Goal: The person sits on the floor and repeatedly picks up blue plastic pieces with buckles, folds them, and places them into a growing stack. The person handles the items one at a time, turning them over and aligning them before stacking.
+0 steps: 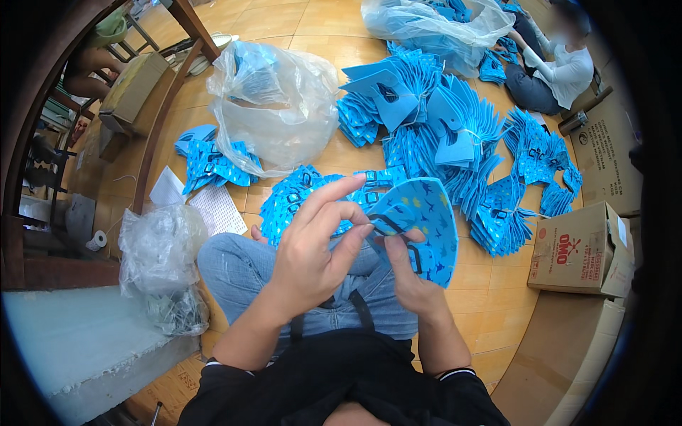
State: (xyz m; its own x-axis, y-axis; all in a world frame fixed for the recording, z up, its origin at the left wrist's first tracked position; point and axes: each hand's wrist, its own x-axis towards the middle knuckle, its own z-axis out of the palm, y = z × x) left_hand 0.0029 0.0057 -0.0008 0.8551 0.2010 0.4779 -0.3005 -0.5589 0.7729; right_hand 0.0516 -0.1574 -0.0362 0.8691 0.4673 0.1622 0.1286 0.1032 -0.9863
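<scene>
My right hand (413, 278) grips a curved blue foam piece (435, 234) with a dark and yellow print, thumb on the near face. A black strap (387, 224) crosses the piece. Thumb and index finger of my left hand (312, 245) pinch together at the strap's left end; the other fingers are raised. What exactly sits in that pinch is too small to be sure of, but it looks like the strap. Just beyond my hands, a fanned pile of similar printed pieces (285, 200) with black straps lies by my crossed legs.
Tied stacks of plain blue foam pieces (462, 128) spread ahead and right. A clear plastic bag (305, 92) stands ahead left, another plastic bundle (162, 245) at left. Cardboard boxes (575, 248) line the right. A seated person (565, 71) works at far right. Printed paper (219, 213) lies left.
</scene>
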